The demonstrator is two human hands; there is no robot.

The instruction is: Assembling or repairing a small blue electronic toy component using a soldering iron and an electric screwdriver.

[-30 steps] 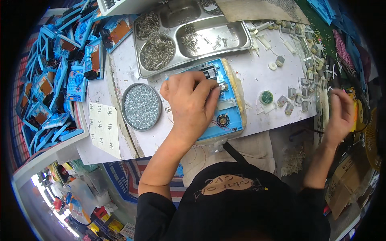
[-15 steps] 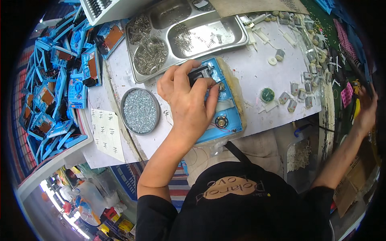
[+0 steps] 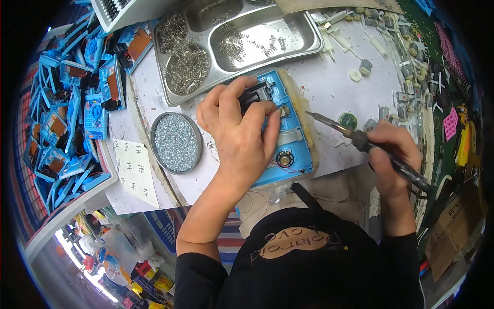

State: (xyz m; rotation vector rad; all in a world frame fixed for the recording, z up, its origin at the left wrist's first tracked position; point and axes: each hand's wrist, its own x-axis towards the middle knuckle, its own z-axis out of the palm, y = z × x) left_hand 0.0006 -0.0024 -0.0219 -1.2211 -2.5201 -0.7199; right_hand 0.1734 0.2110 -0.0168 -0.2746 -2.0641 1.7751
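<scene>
blue casing (image 3: 292,123): partly hidden under left hand (image 3: 236,123) | pointed tool (image 3: 360,140): handle partly covered by right hand (image 3: 392,175) | steel tray (image 3: 254,35): top cut off

Bright, even, whitish light covers the desk (image 3: 342,85), with only soft, faint shadows on it. The steel tray (image 3: 294,45) throws back glare, whitest in its large compartment. At lower left a strip of light (image 3: 83,273) is blown out to white with a violet haze around it, while the black shirt (image 3: 319,278) sinks into darkness with few folds readable. The left hand (image 3: 234,121) is fairly crisp; the right hand (image 3: 393,154) looks slightly soft. Fisheye distortion bends straight edges, and the corners fall to black.
</scene>
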